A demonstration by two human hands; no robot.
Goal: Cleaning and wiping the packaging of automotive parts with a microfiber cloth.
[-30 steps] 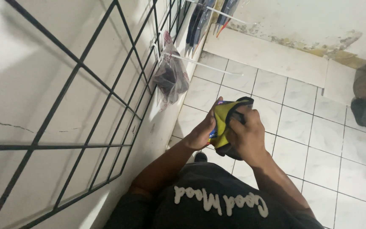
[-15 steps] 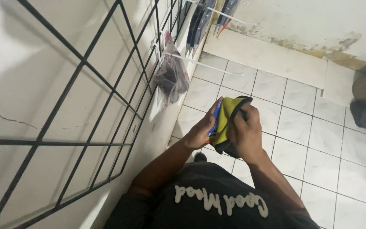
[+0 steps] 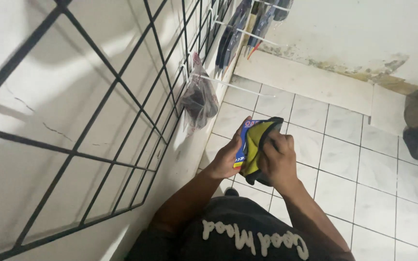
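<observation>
Yellow-and-black glove packet (image 3: 256,147) clasped between both hands, left hand (image 3: 228,157) underneath, right hand (image 3: 277,159) curled over it.

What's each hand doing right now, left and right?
Left hand: closed on the packet, holding its edge.
Right hand: closed on the same packet, fingers over its front.

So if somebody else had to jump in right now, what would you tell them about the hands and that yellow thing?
Left hand: grip shut on the blue card backing of the yellow-and-black item.
Right hand: grip shut on the item's yellow front, fingers curled over the top.
The item is held in the air over the white tiled floor, next to the black wire grid on the wall.
A clear bagged dark item hangs from a white hook on the grid; more packets hang further along.
Done: item in hand. Left: it hangs on no hook.
</observation>
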